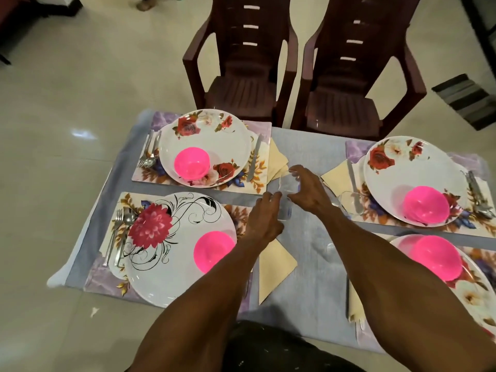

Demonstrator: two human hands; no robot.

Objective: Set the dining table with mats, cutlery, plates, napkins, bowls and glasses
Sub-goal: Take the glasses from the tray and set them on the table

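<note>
1. A clear glass point(288, 183) is grasped by the right hand point(306, 191) at the middle of the table point(308, 151), its fingers curled round the rim and side.
2. A second clear glass point(285, 210) is grasped by the left hand point(264, 220), just below and touching the first; whether the two are nested cannot be told.
3. A third glass point(351, 202) is seen lying or standing on the far right mat point(357, 150), beside a knife point(352, 178).
4. Four mats are laid, each with a plate and a pink bowl: far left plate point(206, 135) with bowl point(191, 162); near left plate point(161, 264) with bowl point(213, 251); far right plate point(402, 178) with bowl point(426, 204); near right bowl point(434, 260).
5. Forks and spoons point(118, 232) are placed left of the near left plate.
6. A folded napkin point(273, 267) lies between the near settings.
7. Two brown chairs point(241, 89) stand at the far edge.
</note>
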